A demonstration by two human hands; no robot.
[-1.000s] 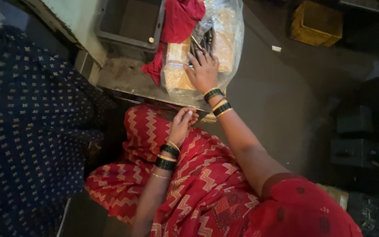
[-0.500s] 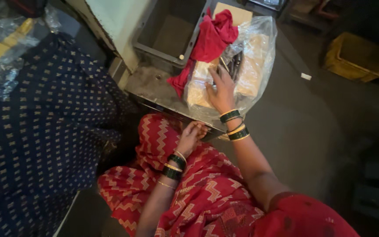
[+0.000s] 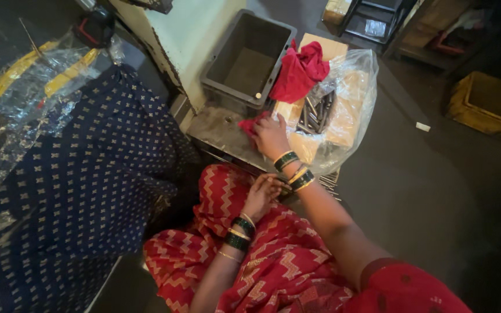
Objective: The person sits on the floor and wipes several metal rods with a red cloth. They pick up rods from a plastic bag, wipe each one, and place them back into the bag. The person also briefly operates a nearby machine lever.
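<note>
My right hand (image 3: 271,136) reaches forward onto the lower end of a red cloth (image 3: 300,72), with its fingers curled over the fabric. The cloth drapes over a cardboard box inside a clear plastic bag (image 3: 358,87). Dark metal rods (image 3: 317,113) lie in that box, just right of the hand. My left hand (image 3: 262,194) rests on my knee over the red zigzag garment. Its fingers are curled, and I cannot tell whether it holds anything. Both wrists carry green and gold bangles.
An empty grey plastic bin (image 3: 250,58) sits behind a stained metal platform (image 3: 218,130). A navy dotted cloth (image 3: 88,174) covers the left, with crinkled plastic sheeting (image 3: 24,98) above it. A yellow crate (image 3: 488,104) stands on the floor at right.
My right hand has moved left, off the metal rods and onto the lower end of the red cloth. The left hand stays on my knee. The view has shifted.
</note>
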